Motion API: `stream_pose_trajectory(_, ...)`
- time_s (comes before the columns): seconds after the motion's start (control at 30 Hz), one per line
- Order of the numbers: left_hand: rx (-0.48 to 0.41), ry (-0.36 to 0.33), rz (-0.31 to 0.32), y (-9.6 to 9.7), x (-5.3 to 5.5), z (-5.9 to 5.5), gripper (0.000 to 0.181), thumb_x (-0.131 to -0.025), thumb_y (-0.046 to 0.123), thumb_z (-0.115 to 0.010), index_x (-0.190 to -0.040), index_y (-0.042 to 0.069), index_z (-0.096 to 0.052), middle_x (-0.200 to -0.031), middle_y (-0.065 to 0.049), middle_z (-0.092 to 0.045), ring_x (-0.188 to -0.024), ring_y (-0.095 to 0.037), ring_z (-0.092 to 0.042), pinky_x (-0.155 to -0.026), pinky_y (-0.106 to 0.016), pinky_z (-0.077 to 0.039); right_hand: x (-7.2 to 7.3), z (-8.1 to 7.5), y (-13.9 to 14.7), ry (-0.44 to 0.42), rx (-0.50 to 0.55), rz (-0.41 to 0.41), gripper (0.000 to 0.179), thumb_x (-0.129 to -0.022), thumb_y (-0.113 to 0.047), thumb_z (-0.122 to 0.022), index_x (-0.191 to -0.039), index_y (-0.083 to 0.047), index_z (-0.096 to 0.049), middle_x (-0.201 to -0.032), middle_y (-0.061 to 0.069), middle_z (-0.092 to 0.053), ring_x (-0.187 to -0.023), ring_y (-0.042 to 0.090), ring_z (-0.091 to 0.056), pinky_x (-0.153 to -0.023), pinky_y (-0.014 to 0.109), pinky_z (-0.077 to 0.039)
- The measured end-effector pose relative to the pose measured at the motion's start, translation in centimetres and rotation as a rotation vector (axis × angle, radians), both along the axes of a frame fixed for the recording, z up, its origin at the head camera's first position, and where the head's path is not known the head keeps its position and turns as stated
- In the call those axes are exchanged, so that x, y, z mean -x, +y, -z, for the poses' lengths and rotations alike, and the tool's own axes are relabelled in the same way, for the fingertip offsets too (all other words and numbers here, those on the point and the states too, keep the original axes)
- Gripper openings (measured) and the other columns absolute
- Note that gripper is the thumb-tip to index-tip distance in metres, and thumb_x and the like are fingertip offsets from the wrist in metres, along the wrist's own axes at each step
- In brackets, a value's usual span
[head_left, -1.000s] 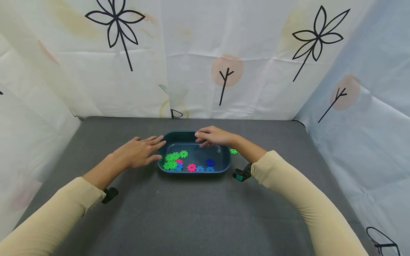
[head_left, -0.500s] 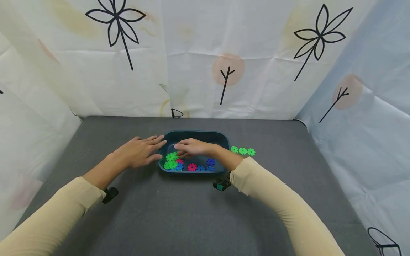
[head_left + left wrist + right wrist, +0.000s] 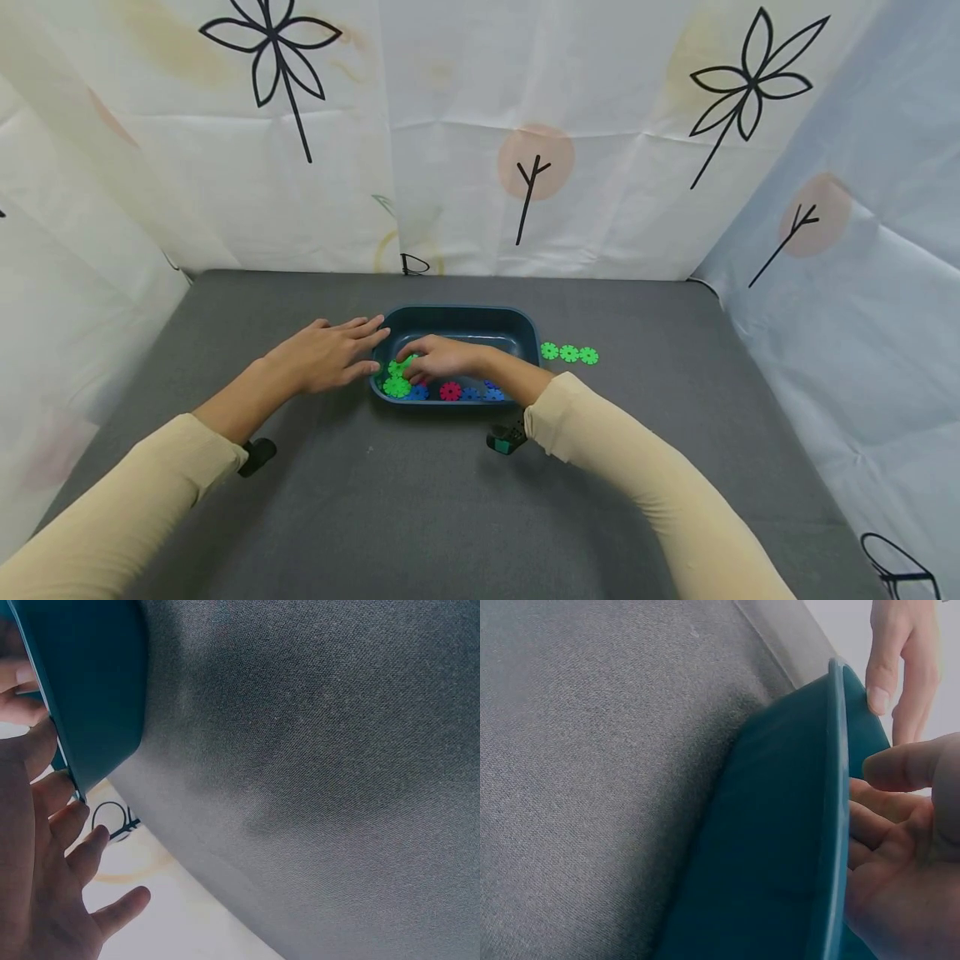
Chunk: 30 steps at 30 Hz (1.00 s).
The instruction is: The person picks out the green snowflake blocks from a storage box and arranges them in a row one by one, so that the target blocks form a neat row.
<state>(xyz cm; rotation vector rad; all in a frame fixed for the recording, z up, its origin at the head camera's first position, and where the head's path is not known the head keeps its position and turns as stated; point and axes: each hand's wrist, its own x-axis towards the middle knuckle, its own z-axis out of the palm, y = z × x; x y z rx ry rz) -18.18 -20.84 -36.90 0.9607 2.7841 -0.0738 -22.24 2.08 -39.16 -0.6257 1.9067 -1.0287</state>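
Observation:
A dark blue-green tray (image 3: pixel 517 333) holds several flower-shaped plastic discs. Green discs (image 3: pixel 396 386) are heaped at its left end, and a pink disc (image 3: pixel 451 392) lies along the near side beside blue discs (image 3: pixel 470 393). My left hand (image 3: pixel 330 354) rests at the tray's left rim with fingers spread. In the left wrist view, those fingertips meet the rim. My right hand (image 3: pixel 444 357) reaches down inside the tray, its fingertips over the green discs. The right wrist view shows its thumb (image 3: pixel 900 766) apart from the fingers, whose tips are partly hidden by the tray wall.
Three green discs (image 3: pixel 569 354) lie in a row on the grey tabletop (image 3: pixel 375 517), just right of the tray. White patterned fabric (image 3: pixel 465 125) hangs behind the table and on both sides.
My right hand has moved left and down from above the tray's far right part to the green discs, uncovering the row outside. My left hand has stayed at the rim.

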Motion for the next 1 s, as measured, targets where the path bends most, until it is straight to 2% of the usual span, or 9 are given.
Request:
stream_pose_trajectory(0.17,-0.004,-0.005,0.001,0.01,-0.01,-0.07,0.062,-0.104,0.040,-0.050,-0.154,0.004,-0.036,-0.159,-0.019,-0.030,-0.143,-0.036,-0.036,-0.102,-0.065,-0.037,-0.04,0.11,-0.21,0.024,-0.007,-0.029,0.042,-0.105,-0.012,-0.048,-0.145,0.001,-0.047,-0.133,0.016,-0.060,-0.118,0.026,-0.061,-0.099,0.036,-0.049)
stream_pose_trajectory(0.33,-0.004,0.003,-0.002,-0.02,-0.04,0.02,0.062,-0.104,0.040,-0.050,-0.154,0.005,-0.037,-0.159,-0.019,-0.030,-0.143,-0.036,-0.037,-0.102,-0.065,-0.037,-0.01,0.31,-0.35,0.050,-0.010,-0.090,0.041,-0.105,-0.013,-0.049,-0.144,0.001,-0.047,-0.128,0.016,-0.063,-0.118,0.026,-0.061,-0.099,0.037,-0.049)
stream_pose_trajectory(0.53,-0.008,0.008,0.000,-0.01,-0.08,0.08,0.061,-0.104,0.040,-0.050,-0.153,0.005,-0.038,-0.159,-0.019,-0.031,-0.142,-0.036,-0.037,-0.101,-0.065,-0.038,-0.16,0.49,-0.35,0.018,0.011,-0.146,0.042,-0.102,-0.003,-0.050,-0.144,0.004,-0.046,-0.131,0.018,-0.063,-0.120,0.023,-0.062,-0.100,0.036,-0.048)
stream_pose_trajectory(0.73,-0.016,0.003,0.000,-0.02,-0.11,0.10,0.061,-0.104,0.039,-0.050,-0.153,0.005,-0.038,-0.159,-0.019,-0.031,-0.143,-0.036,-0.037,-0.101,-0.066,-0.038,-0.41,0.52,-0.47,0.098,-0.010,-0.246,0.044,-0.100,0.000,-0.049,-0.144,0.004,-0.046,-0.135,0.019,-0.060,-0.119,0.021,-0.061,-0.091,0.026,-0.048)
stream_pose_trajectory(0.9,-0.022,0.002,0.002,-0.08,-0.10,0.15,0.061,-0.104,0.039,-0.050,-0.153,0.004,-0.037,-0.159,-0.019,-0.031,-0.143,-0.036,-0.037,-0.101,-0.066,-0.037,-0.48,0.39,-0.32,0.111,-0.013,-0.239,0.041,-0.100,0.000,-0.051,-0.141,0.004,-0.050,-0.136,0.017,-0.059,-0.119,0.019,-0.061,-0.093,0.026,-0.049)
stream_pose_trajectory(1.0,-0.021,0.005,0.003,-0.08,-0.10,0.11,0.061,-0.105,0.039,-0.049,-0.153,0.004,-0.037,-0.159,-0.019,-0.031,-0.142,-0.036,-0.037,-0.101,-0.065,-0.037,-0.52,0.12,-0.11,0.100,-0.010,-0.208,0.038,-0.101,-0.001,-0.053,-0.138,0.003,-0.054,-0.121,0.011,-0.065,-0.105,0.013,-0.064,-0.087,0.027,-0.050)
